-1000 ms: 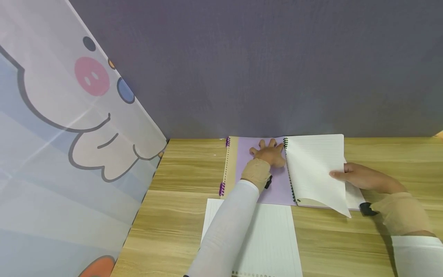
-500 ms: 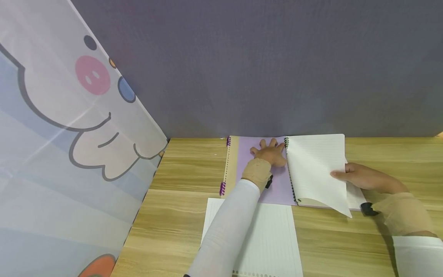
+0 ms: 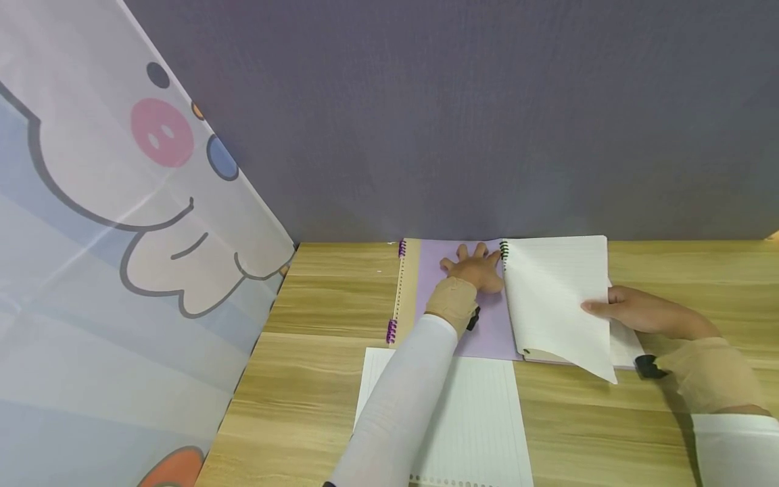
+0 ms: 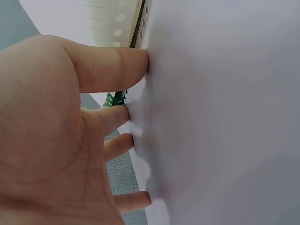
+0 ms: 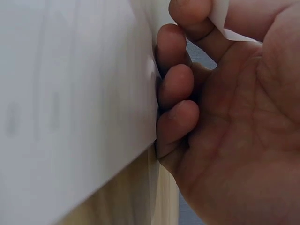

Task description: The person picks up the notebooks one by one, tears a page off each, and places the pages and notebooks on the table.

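Note:
A spiral notebook lies open at the back of the table, its purple cover to the left and lined pages to the right. My left hand rests on that cover, fingers spread; in the left wrist view its fingertips press the surface near a row of punched holes. At the page's outer edge, my right hand pinches a lined page between thumb and forefinger, slightly lifted. The other fingers are curled below it in the right wrist view. Green coil shows at the top.
Under the purple cover's left side lies a tan notebook with a purple coil. A loose lined sheet is in front, partly beneath the left sleeve. A grey panel stands behind the wooden table.
The held page's left edge now covers most of the green coil below its top end, which showed along its length before. Both hands have stayed almost still.

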{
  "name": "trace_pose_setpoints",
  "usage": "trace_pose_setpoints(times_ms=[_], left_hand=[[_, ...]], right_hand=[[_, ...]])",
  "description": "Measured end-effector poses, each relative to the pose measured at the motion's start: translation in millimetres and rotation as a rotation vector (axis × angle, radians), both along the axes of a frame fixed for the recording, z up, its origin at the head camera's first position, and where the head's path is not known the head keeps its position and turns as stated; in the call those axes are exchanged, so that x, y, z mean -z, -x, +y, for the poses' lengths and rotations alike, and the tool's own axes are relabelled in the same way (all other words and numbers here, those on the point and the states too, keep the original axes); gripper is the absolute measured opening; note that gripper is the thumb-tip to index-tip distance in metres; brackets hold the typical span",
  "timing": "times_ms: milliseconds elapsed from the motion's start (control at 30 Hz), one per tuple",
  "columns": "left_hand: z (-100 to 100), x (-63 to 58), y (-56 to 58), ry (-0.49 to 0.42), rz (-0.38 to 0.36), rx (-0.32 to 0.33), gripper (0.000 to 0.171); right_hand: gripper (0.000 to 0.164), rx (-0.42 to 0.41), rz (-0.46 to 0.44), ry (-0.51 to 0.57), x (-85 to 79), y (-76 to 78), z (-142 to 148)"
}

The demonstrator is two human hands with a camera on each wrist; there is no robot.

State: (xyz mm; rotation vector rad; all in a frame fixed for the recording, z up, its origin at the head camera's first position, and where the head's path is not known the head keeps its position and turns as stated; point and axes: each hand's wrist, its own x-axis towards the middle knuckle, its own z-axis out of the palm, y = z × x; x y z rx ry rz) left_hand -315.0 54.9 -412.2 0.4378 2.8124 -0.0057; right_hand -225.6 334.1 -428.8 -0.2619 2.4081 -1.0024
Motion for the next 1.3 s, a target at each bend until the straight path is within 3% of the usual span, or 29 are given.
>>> trace_pose_setpoints(times_ms=[767, 1300], left_hand=[[-2.0, 0.2, 0.0, -0.011, -0.009, 0.006, 0.07], [-1.7, -3.3, -1.4, -0.021, -0.025, -0.008, 0.071]], right_hand=[[0.041, 0.015, 0.036, 0.011, 4.3, -3.1, -0.4], [0.04, -0.031, 0.01, 0.077, 2.8, -3.2, 0.5]])
